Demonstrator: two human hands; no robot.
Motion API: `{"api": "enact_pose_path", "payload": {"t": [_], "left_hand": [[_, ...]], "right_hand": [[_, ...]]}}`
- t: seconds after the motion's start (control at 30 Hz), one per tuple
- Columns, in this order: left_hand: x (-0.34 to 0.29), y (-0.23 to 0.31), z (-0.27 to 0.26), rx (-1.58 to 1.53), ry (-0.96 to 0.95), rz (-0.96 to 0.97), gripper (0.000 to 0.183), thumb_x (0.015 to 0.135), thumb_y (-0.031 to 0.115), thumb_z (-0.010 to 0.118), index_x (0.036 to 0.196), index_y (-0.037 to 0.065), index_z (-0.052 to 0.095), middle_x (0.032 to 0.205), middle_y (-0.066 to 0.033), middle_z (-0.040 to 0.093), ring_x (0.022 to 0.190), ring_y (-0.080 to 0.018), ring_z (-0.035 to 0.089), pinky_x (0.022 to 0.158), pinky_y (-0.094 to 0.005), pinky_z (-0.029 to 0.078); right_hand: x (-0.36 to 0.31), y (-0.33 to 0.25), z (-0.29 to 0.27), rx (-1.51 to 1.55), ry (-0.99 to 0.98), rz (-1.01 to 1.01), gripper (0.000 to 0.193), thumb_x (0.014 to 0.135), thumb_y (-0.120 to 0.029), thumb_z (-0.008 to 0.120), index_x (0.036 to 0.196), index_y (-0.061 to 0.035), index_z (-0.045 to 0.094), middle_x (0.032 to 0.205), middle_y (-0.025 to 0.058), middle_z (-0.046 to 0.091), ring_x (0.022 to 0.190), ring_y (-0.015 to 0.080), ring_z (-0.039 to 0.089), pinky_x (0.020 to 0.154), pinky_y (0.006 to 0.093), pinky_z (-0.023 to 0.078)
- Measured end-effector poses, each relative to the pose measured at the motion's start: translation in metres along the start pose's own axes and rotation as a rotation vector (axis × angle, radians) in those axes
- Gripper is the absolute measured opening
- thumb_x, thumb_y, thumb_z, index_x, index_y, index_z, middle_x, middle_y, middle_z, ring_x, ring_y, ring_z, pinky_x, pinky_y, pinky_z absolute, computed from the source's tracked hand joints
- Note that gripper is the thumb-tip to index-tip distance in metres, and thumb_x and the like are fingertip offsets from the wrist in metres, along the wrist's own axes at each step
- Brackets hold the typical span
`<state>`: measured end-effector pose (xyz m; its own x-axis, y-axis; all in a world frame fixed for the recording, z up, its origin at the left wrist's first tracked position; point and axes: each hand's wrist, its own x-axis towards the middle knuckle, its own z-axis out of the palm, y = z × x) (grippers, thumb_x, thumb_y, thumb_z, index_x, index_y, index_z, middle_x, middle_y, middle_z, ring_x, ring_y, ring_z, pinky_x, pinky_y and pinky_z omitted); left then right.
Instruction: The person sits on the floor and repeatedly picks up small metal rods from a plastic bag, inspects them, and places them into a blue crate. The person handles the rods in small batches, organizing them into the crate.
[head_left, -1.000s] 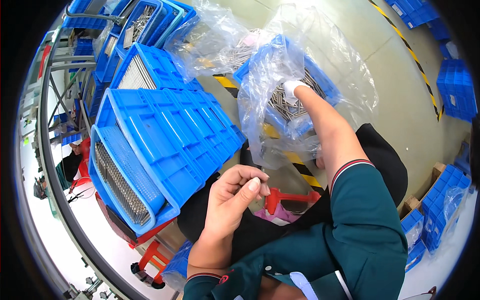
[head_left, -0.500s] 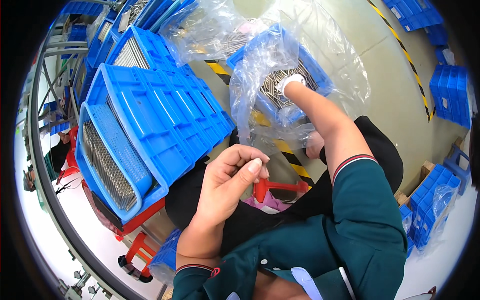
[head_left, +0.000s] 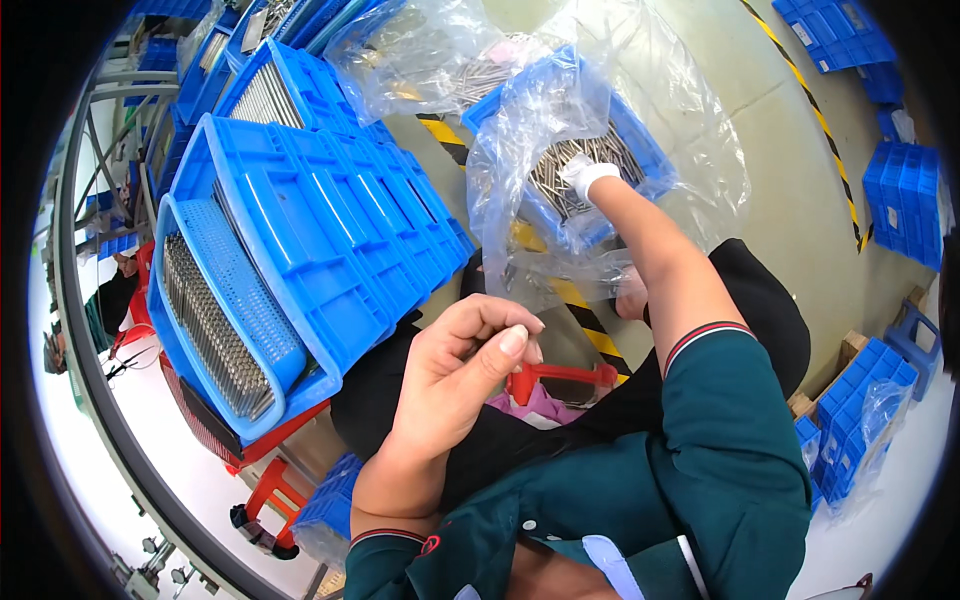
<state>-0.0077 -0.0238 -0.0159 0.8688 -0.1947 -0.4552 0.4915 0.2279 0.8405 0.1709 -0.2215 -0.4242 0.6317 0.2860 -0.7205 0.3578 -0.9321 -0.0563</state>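
Observation:
My left hand [head_left: 462,385] is bare and held up in front of my lap. Its fingers are curled in and the thumb presses against them; whatever may lie between the fingertips is hidden. My right hand [head_left: 586,178] wears a white glove and reaches into a blue crate [head_left: 652,160] on the floor. It touches a heap of thin metal pins [head_left: 612,152] there; its fingertips are too small and covered to read. A clear plastic bag [head_left: 520,120] lines the crate and spills over its sides.
At left stand large blue crates [head_left: 320,220] with a light-blue perforated basket [head_left: 245,285] full of stacked pins. A red stool [head_left: 565,373] is between my legs. Yellow-black tape [head_left: 590,320] marks the floor. More blue crates [head_left: 900,200] stand at right.
My gloved right hand has shifted slightly among the pins, with more of the glove showing. My left hand stays almost in place. The whole view has moved a little.

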Motion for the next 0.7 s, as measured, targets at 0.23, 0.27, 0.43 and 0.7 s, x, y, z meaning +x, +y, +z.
{"api": "enact_pose_path", "payload": {"t": [0.23, 0.27, 0.43, 0.7], "left_hand": [[0.003, 0.003, 0.002, 0.017, -0.026, -0.008, 0.021, 0.092, 0.017, 0.057, 0.100, -0.002, 0.058, 0.082, -0.0051, 0.061, 0.073, -0.0075, 0.054, 0.063, -0.0209, 0.044], [0.003, 0.003, 0.002, 0.015, -0.027, -0.016, 0.021, 0.092, 0.017, 0.057, 0.100, -0.002, 0.058, 0.083, -0.0052, 0.061, 0.074, -0.0076, 0.054, 0.063, -0.0209, 0.044], [0.001, 0.002, 0.004, 0.017, 0.025, -0.028, 0.020, 0.090, 0.015, 0.057, 0.098, -0.004, 0.058, 0.083, -0.0087, 0.062, 0.075, -0.0109, 0.057, 0.067, -0.0226, 0.044], [0.004, 0.003, 0.004, 0.029, 0.033, -0.034, 0.021, 0.090, 0.016, 0.057, 0.097, -0.004, 0.058, 0.083, -0.0104, 0.062, 0.074, -0.0123, 0.058, 0.068, -0.0234, 0.045]], "right_hand": [[-0.025, -0.017, 0.008, 0.305, 0.004, 0.051, 0.031, 0.078, -0.014, 0.053, 0.104, -0.0035, 0.066, 0.110, 0.0192, 0.063, 0.100, 0.0337, 0.062, 0.083, 0.0411, 0.049], [-0.032, -0.028, 0.009, 0.364, -0.010, 0.112, 0.030, 0.079, -0.016, 0.051, 0.103, -0.0045, 0.067, 0.109, 0.0184, 0.063, 0.100, 0.0331, 0.062, 0.083, 0.0412, 0.050], [-0.045, -0.051, 0.008, 0.389, 0.074, 0.200, 0.029, 0.082, -0.015, 0.048, 0.099, -0.0062, 0.070, 0.105, 0.0166, 0.066, 0.096, 0.0316, 0.064, 0.080, 0.0419, 0.051], [-0.037, -0.041, 0.003, 0.426, 0.000, 0.190, 0.030, 0.078, -0.018, 0.052, 0.100, -0.0077, 0.070, 0.106, 0.0156, 0.065, 0.097, 0.0302, 0.064, 0.081, 0.0407, 0.050]]}}
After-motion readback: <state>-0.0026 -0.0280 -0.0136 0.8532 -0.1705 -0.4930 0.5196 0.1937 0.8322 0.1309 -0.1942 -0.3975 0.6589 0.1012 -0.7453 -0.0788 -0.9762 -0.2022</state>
